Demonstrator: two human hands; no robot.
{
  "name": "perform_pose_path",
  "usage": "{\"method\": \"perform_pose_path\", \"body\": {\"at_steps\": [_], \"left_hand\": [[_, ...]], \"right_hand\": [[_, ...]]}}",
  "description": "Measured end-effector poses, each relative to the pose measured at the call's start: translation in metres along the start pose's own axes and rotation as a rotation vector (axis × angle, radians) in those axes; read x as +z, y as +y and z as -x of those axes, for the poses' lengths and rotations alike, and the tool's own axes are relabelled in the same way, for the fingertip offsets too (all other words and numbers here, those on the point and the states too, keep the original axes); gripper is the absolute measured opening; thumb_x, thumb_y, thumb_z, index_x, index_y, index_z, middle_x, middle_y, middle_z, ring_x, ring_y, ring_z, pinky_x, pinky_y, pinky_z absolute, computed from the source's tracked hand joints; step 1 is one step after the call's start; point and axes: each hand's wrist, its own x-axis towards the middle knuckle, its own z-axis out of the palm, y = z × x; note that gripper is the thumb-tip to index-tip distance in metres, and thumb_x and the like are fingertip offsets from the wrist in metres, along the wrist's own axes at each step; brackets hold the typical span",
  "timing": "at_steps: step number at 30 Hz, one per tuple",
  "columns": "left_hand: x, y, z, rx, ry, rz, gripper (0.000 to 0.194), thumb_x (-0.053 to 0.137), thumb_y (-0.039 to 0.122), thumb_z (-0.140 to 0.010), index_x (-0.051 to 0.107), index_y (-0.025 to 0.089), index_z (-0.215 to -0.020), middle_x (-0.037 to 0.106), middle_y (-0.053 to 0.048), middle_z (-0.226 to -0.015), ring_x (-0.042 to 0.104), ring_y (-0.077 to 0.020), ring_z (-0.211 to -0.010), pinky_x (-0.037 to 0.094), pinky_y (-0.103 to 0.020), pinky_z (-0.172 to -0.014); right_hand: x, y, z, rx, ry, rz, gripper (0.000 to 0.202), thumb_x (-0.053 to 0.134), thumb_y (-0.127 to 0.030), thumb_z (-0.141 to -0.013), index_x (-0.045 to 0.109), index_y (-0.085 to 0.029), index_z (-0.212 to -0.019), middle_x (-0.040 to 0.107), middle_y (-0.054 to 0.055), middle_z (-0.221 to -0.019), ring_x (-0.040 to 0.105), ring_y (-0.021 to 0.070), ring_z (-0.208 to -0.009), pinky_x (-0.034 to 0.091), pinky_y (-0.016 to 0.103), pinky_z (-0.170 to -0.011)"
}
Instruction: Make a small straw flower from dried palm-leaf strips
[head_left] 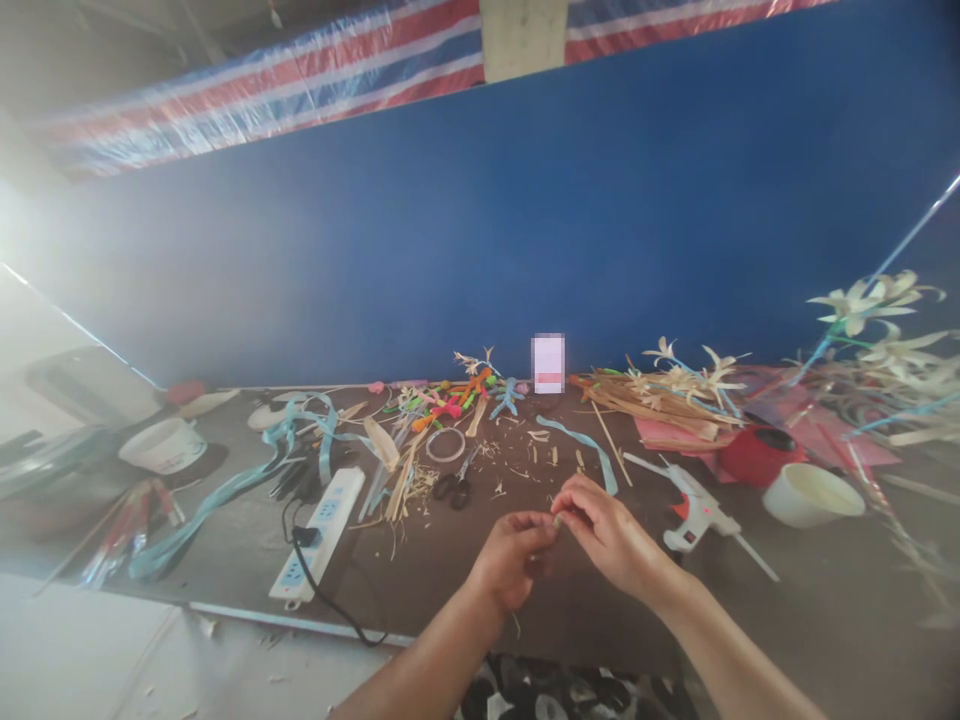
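Near the front middle of the brown table, my left hand (514, 560) and my right hand (600, 525) meet at the fingertips. Both pinch a small pale piece (559, 520), mostly hidden by the fingers and too small to name. A thin strand (517, 625) hangs below my left hand. Beyond the hands lie scattered pale scraps (555, 456) and a light blue ribbon (585, 440). Black-handled scissors (454, 490) rest to the left, beside a roll of tape (445, 445). To the right of my right hand is a white glue gun (697, 510).
A white power strip (319, 535) with a black cable lies left. White cups (814, 495) (163, 446) stand at both sides. Dried strips (652, 400), pale flowers (862, 300) and colourful pipe-cleaner shapes (450, 405) lie toward the blue partition (450, 250).
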Motion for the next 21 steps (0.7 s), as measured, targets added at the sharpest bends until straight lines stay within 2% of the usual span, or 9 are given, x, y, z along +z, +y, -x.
{"method": "perform_pose_path", "body": {"at_steps": [7,13,21], "left_hand": [[0.0017,0.0042,0.0008,-0.107,0.012,0.122,0.019,0.063,0.024,-0.061,0.058,0.013,-0.075,0.055,0.001,-0.064,0.044,-0.0039,-0.044,0.031,-0.016,-0.037],[0.0027,0.0049,-0.0022,-0.220,0.009,0.256,0.016,0.060,0.023,-0.064,0.056,0.012,-0.075,0.055,0.001,-0.060,0.044,-0.0035,-0.043,0.029,-0.014,-0.035],[0.0017,0.0086,-0.0009,-0.345,-0.040,0.342,0.016,0.059,0.021,-0.065,0.054,0.011,-0.076,0.056,0.002,-0.061,0.044,-0.0027,-0.044,0.030,-0.012,-0.036]], "right_hand": [[0.0010,0.0024,0.0014,-0.027,0.023,-0.042,0.012,0.037,-0.017,-0.081,0.049,-0.019,-0.079,0.048,0.003,-0.079,0.048,0.0127,-0.068,0.039,0.025,-0.062],[0.0023,0.0042,0.0028,-0.050,0.043,-0.070,0.012,0.037,-0.017,-0.082,0.049,-0.020,-0.081,0.047,0.004,-0.080,0.048,0.0135,-0.069,0.040,0.026,-0.063],[0.0018,0.0037,0.0040,-0.072,0.036,-0.073,0.013,0.036,-0.018,-0.082,0.049,-0.019,-0.083,0.046,0.004,-0.081,0.048,0.0133,-0.069,0.041,0.026,-0.064]]}}
